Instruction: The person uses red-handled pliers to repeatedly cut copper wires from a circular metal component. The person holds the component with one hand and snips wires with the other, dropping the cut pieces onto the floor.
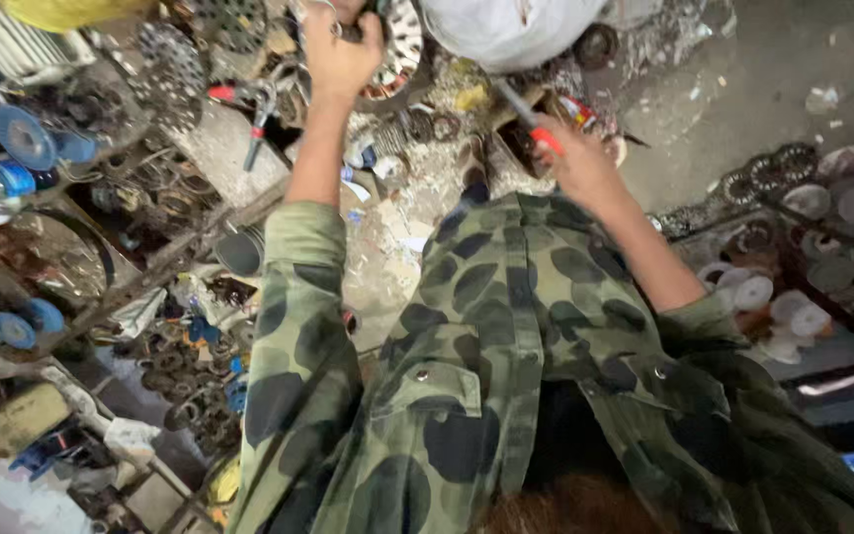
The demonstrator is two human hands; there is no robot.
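Observation:
My left hand (pixel 340 51) reaches forward and is shut on a round metal part with a ring of windings (pixel 402 44), at the top of the head view. My right hand (pixel 575 163) is shut on a red-handled screwdriver (pixel 544 136). Its thin shaft (pixel 508 99) points up and left toward a white rounded housing (pixel 506 30). That housing sits just right of the metal part. Both my sleeves are green camouflage cloth (pixel 486 326). What lies under the housing is hidden.
Red-handled pliers (pixel 252 114) lie on a grey slab at the left. Shelves on the left hold blue discs (pixel 24 136) and several metal rings. A rack with white discs (pixel 783 297) stands at the right. Bare concrete floor (pixel 763 79) shows at the upper right.

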